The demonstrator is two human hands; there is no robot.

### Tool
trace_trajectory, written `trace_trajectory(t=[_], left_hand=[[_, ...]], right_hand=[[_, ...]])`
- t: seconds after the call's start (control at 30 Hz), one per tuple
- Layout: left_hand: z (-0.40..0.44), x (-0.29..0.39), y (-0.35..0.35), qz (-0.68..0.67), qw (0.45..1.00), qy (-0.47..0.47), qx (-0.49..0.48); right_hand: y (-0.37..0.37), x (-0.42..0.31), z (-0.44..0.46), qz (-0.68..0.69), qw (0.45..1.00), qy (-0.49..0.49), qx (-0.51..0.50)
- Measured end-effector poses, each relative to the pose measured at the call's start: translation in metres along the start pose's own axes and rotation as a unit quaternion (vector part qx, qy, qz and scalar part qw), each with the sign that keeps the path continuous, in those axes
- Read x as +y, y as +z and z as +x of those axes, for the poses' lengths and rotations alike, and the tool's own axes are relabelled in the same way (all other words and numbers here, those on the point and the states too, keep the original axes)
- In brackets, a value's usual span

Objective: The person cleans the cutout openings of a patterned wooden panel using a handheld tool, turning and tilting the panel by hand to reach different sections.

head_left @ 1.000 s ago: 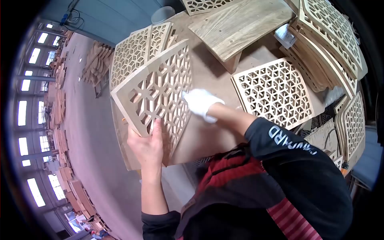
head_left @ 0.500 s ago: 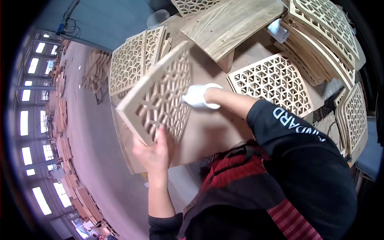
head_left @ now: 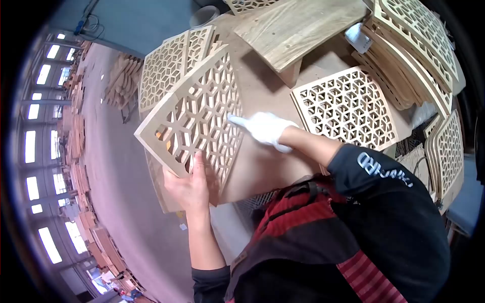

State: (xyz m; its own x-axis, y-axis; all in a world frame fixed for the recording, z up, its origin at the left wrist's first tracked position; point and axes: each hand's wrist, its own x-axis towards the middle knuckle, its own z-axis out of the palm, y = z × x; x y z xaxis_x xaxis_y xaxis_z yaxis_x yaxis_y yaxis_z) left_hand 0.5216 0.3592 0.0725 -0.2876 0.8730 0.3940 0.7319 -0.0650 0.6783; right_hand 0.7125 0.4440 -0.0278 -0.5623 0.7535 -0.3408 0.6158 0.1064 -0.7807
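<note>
My bare left hand [head_left: 189, 184] grips the lower corner of a pale wooden lattice panel [head_left: 188, 112], its thumb over the front face. The panel stands tilted above the table, its cut-out holes facing me. My right hand [head_left: 270, 129], in a white glove, is at the panel's right side. One finger or a slim greyish tip points at the lattice; whether it touches is unclear. The other gloved fingers are drawn together, and anything inside them is hidden.
A similar lattice panel [head_left: 348, 108] lies on the table [head_left: 252, 174] to the right. Behind are a low wooden stand [head_left: 298, 33] and more lattice panels [head_left: 164, 65]. Curved panels [head_left: 414, 55] are stacked at the far right. A round tub [head_left: 204, 16] stands at the back.
The held panel has shifted slightly left and turned its face more toward me. My gloved right hand has moved a little right and down from the lattice.
</note>
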Motion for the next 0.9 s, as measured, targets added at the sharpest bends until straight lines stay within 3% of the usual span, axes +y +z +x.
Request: trace_trajectory(t=[0.07, 0.17, 0.27, 0.4, 0.63, 0.67, 0.8, 0.9], left_hand=[[0.001, -0.02, -0.008, 0.023, 0.999, -0.035, 0.008], [0.005, -0.045, -0.022, -0.035, 0.997, -0.065, 0.014], [0.01, -0.042, -0.041, -0.048, 0.989, -0.138, -0.014], [0.016, -0.024, -0.048, -0.074, 0.977, -0.199, -0.035], [0.046, -0.014, -0.06, -0.034, 0.961, -0.221, -0.163], [0.054, -0.013, -0.058, 0.019, 0.956, -0.222, -0.191], [0.073, -0.013, -0.042, -0.044, 0.931, -0.261, -0.251], [0.084, -0.019, -0.026, -0.041, 0.927, -0.245, -0.279]], right_hand=[[0.005, 0.013, -0.015, -0.075, 0.996, 0.001, -0.051], [-0.013, -0.002, -0.044, -0.021, 0.984, 0.151, -0.097], [-0.031, -0.023, -0.064, 0.0, 0.99, 0.138, -0.006], [0.009, 0.019, -0.046, -0.103, 0.98, -0.037, 0.166], [0.034, 0.012, -0.046, -0.001, 0.981, -0.078, 0.177], [0.037, 0.011, -0.047, 0.006, 0.983, -0.073, 0.165], [0.057, 0.013, -0.051, 0.017, 0.985, -0.084, 0.147], [0.058, 0.015, -0.05, 0.024, 0.993, -0.022, 0.117]])
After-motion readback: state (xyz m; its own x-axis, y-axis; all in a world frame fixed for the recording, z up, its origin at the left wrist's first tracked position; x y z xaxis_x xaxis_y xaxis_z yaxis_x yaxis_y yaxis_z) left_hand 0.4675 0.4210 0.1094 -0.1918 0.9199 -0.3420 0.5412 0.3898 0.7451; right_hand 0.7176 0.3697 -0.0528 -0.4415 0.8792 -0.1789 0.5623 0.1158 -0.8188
